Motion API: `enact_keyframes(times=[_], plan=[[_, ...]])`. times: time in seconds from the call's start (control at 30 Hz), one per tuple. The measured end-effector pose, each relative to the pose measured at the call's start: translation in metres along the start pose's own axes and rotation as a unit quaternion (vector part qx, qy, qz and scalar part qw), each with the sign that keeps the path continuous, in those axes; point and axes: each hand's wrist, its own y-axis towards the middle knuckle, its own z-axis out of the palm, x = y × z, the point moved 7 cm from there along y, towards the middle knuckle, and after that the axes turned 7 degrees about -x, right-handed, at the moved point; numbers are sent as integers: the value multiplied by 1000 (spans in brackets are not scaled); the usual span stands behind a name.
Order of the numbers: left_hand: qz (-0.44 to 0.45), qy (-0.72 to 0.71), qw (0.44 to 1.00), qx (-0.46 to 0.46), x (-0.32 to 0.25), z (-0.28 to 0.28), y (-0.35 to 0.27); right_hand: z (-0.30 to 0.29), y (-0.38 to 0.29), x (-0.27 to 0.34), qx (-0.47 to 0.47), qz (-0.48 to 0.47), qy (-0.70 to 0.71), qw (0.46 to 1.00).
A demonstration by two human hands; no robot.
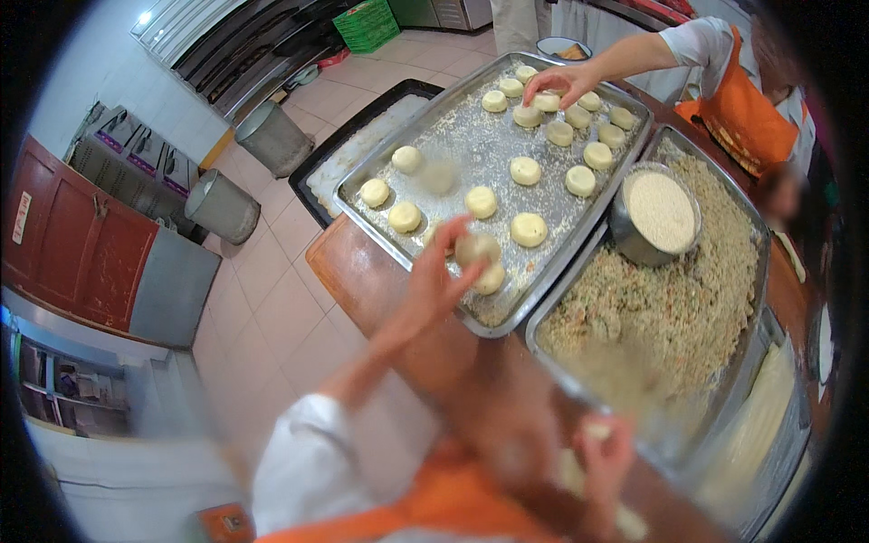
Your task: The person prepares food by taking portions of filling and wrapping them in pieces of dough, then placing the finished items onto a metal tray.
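My left hand (438,275) is over the near edge of a large metal tray (380,248). Its thumb and fingers curve around a blurred round dough cake (478,250). Several pale, flat dough cakes (528,229) stand on the tray, among pale crumbs or seeds. One cake (489,279) lies just below the held one. My right hand (605,444) is low in the view and blurred, pinching a small pale piece of dough (597,430). Under and beside it runs a pale dough strip (571,472) over the brown tabletop (499,380).
A second tray holds crumbly filling (611,298) and a metal bowl of pale seeds or crumbs (660,210). A co-worker's hand (560,85) touches cakes at the far side. A plastic-covered dough mass (757,414) lies right. A black baking tray (366,142) and metal buckets (224,207) stand left.
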Motion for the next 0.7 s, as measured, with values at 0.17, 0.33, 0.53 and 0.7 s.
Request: enact_keyframes(times=[0.17,0.33,0.53,0.7], plan=[[2,140,990,-36,105,23,120,5,6,-2,-42,21,-31,998],[-48,144,988,41,150,53,173,19,-3,-5,71,-393,-620,675],[-33,251,965,67,153,58,189,12,-11,-41,113,-419,-716,547],[-58,160,985,31,163,55,185,4,10,-7,-61,31,-76,995]])
